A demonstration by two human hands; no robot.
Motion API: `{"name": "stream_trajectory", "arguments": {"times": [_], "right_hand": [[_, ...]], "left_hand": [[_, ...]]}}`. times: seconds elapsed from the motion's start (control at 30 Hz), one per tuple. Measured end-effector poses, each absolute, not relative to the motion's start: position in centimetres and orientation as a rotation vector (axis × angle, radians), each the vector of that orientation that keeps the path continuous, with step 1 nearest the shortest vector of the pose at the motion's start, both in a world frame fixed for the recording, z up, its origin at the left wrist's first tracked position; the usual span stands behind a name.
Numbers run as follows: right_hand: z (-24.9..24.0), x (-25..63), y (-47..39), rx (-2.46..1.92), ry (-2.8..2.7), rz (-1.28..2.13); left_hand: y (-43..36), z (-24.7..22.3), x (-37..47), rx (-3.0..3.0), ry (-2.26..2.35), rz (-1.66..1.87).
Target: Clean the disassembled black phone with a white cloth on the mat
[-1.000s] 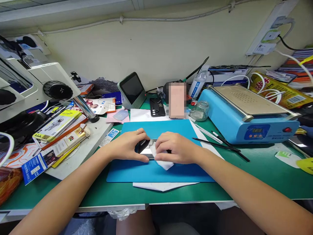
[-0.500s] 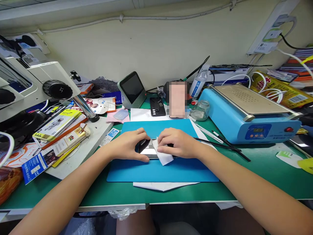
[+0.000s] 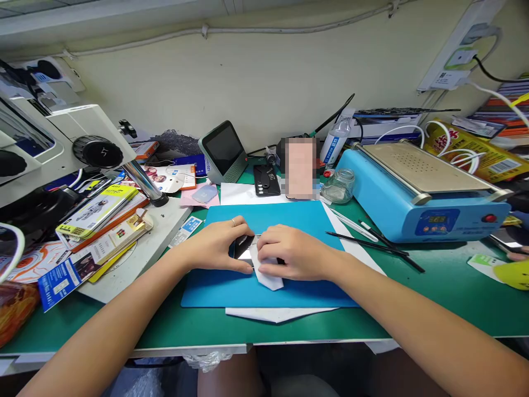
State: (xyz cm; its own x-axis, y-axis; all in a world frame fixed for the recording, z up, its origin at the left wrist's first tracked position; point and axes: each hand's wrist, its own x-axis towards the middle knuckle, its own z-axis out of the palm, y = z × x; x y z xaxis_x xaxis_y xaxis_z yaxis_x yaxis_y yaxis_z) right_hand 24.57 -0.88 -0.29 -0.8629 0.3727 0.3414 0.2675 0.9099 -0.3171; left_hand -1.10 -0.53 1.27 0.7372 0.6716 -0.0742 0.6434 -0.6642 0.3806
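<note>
Two bare hands meet over a flat device [image 3: 243,246], which lies at the middle of a blue mat [image 3: 215,289] on a green table [image 3: 185,326]. The left hand [image 3: 221,245] grips the device's nine o'clock end, thumb along the near edge and fingers curled at the far edge. The right hand [image 3: 295,253] has its fingers bent and closed on a folded white wipe [image 3: 269,279], pressed over the device's three o'clock side. The device looks like a phone, though the hands and wipe cover too much of it to be sure.

Seen from the mat's centre, a black phone [image 3: 266,181] lies at twelve o'clock and a small display [image 3: 224,148] stands at eleven. A bottle [image 3: 334,143] leans at one, with a glass jar [image 3: 339,186] nearer the mat. A blue machine [image 3: 388,204] sits at two, thin black tools [image 3: 372,241] lie at three, and a microscope arm [image 3: 93,124] reaches in at ten.
</note>
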Motion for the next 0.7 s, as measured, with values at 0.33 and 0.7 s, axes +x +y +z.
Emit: {"name": "stream_trajectory", "arguments": {"times": [0.33,0.7], "right_hand": [[-0.21,24.95,-0.73,-0.493,-2.696,0.408],[-0.04,25.12,-0.57,-0.57,-2.665,0.416]], "left_hand": [[-0.5,1.41,-1.09,2.556,1.019,0.089],[-0.42,1.18,-1.14,2.554,1.005,0.104]]}}
